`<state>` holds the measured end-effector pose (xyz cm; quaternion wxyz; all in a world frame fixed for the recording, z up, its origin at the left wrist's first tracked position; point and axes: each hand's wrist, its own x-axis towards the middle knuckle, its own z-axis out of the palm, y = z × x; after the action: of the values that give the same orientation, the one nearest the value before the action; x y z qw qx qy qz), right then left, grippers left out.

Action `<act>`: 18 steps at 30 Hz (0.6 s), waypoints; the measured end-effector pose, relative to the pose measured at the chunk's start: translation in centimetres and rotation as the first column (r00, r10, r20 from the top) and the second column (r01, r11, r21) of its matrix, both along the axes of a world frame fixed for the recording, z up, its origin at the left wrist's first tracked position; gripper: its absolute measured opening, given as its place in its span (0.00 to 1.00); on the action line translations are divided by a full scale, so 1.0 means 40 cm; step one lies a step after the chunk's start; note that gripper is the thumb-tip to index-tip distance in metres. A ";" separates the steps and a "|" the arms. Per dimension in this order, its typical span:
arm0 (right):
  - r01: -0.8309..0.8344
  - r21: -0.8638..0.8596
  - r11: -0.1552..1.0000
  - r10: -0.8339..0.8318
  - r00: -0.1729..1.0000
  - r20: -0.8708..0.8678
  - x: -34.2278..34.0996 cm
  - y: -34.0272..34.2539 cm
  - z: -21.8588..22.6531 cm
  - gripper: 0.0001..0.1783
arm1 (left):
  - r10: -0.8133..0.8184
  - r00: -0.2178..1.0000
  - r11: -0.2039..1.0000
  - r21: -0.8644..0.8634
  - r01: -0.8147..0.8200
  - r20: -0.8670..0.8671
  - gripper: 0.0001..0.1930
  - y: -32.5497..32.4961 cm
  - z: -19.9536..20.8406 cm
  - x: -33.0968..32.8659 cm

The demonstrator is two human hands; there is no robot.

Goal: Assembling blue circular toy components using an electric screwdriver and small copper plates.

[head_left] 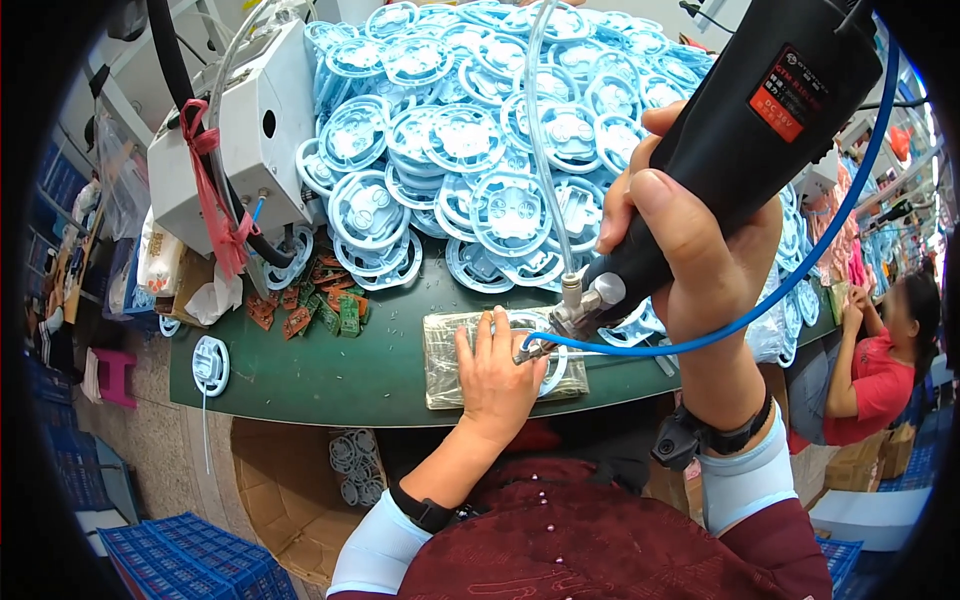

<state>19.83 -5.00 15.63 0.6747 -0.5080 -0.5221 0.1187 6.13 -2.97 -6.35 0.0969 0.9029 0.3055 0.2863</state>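
Note:
My right hand [705,245] is wrapped round a black power screwdriver [735,120] with an orange label. Its metal nose slants down to the left, and the tip comes close beside my left fingers. A blue tube [700,345] and a clear hose [540,130] run to that nose. My left hand [495,375] lies with fingers stretched over a pale blue ring-shaped plastic part [553,378], which it partly hides. Under the part is a work pad [443,375] wrapped in clear film. Whether the tip touches the part cannot be made out.
A large heap of pale blue plastic parts [465,140] covers the back of the green table [300,375]. Small red and green circuit boards [345,312] lie left of the pad. A white machine box [240,130] stands at the left. Another person [880,350] sits at the right.

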 end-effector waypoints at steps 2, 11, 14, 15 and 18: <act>0.001 -0.003 1.000 -0.001 1.000 -0.017 -0.004 0.001 -0.006 0.21 | -0.002 1.000 1.000 0.006 0.002 0.015 0.20 -0.001 0.001 -0.001; -0.013 -0.009 1.000 0.013 0.998 -0.055 -0.007 0.009 -0.025 0.20 | -0.015 0.998 1.000 -0.019 0.016 0.054 0.16 0.005 0.004 -0.002; -0.010 0.009 1.000 0.011 0.997 -0.075 -0.006 0.010 -0.048 0.19 | -0.009 0.999 1.000 -0.005 0.009 0.036 0.18 0.002 0.003 -0.006; 0.005 0.034 0.999 -0.001 0.995 -0.098 -0.005 0.010 -0.051 0.18 | -0.008 0.999 1.000 0.002 0.008 0.049 0.19 0.003 0.002 -0.003; 0.016 0.000 1.000 -0.016 0.997 -0.078 -0.020 0.006 -0.062 0.18 | -0.020 0.997 1.000 0.000 0.020 0.077 0.20 0.009 -0.017 -0.001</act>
<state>19.03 -4.74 13.15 0.6957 -0.5070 -0.4912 0.1329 6.09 -2.61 -7.04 0.1118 0.8942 0.2926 0.3199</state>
